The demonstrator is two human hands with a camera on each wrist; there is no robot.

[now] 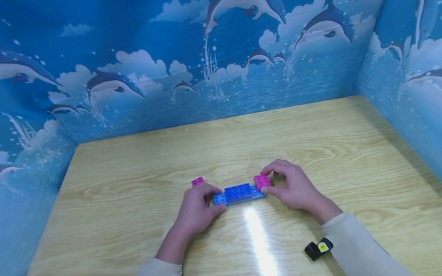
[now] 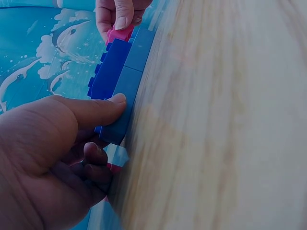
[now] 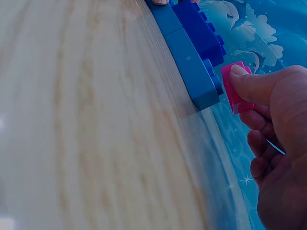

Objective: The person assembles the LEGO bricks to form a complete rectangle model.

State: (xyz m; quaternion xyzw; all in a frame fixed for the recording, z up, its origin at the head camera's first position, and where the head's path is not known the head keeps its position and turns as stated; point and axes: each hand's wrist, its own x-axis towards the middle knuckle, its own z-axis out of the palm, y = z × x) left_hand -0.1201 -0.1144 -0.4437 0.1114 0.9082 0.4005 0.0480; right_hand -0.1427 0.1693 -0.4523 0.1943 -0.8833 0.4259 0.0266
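Note:
Two light blue toy bricks lie end to end on the table, the left brick [image 1: 219, 199] and the right brick [image 3: 192, 72]. A dark blue brick [image 1: 238, 193] sits on top across their joint, leaving studs bare at both ends. My left hand [image 1: 199, 209] pinches the left end of this build between thumb and fingers. In my right hand [image 1: 295, 186], a pink brick [image 1: 262, 181] is pinched between thumb and fingertips. The right wrist view shows that pink brick [image 3: 235, 88] just above the bare end studs, a small gap between them.
A second pink brick [image 1: 197, 181] lies on the table just behind my left hand. The wood-patterned table [image 1: 222, 147] ends at a blue dolphin-print curtain [image 1: 148, 101] at the back and both sides. Small dark devices hang at both wrists.

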